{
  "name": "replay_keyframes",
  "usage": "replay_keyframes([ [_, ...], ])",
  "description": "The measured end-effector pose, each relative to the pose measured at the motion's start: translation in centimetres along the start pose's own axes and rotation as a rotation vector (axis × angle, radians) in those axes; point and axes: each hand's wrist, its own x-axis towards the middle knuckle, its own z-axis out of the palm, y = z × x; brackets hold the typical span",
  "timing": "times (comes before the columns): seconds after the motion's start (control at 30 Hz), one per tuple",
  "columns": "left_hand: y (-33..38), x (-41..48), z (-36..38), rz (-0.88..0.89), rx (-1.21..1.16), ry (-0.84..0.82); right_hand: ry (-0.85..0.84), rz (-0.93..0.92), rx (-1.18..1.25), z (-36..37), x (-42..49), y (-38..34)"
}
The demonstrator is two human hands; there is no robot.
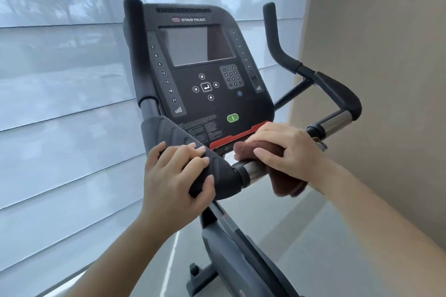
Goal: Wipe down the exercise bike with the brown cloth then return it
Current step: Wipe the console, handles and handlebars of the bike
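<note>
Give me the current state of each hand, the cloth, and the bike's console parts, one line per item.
left hand: closed around the black padded grip, no cloth in it
right hand: pressing the brown cloth onto the chrome handlebar
brown cloth: bunched, draped over the bar, one end hanging below
console screen: dark, only reflections
green button: not being touched
right handlebar grip: free, nothing on it

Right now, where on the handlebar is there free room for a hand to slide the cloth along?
Free: the bare chrome tube on the right, between the right hand with the brown cloth and the black padded bend. Crowded: the middle, where the left hand grips the black ribbed grip beside the cloth.
</note>
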Motion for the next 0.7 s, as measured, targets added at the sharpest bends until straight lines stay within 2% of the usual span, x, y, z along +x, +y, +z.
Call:
replay_keyframes([
  [0.07,-0.1,-0.1,0.0,-0.007,-0.009,0.007,-0.086,0.094,-0.036,-0.8,0.8,0.3],
  [0.23,-0.4,-0.2,0.8,0.001,-0.021,0.079,-0.353,0.058,-0.056,0.7,3.1,-2.0],
  [0.37,-0.8,-0.5,1.2,0.016,-0.044,0.134,-0.525,0.170,-0.036,-0.6,4.3,-1.7],
  [0.5,-0.8,-0.4,1.7,0.018,-0.065,0.197,-0.594,0.167,-0.116,0.1,5.0,-2.3],
  [0.6,-0.8,-0.4,1.6,0.014,-0.069,0.196,-0.685,0.175,-0.014,0.8,5.6,-2.9],
  [0.7,-0.9,-0.6,1.2,0.021,-0.070,0.132,-0.625,0.244,-0.036,-0.7,5.1,-1.5],
])
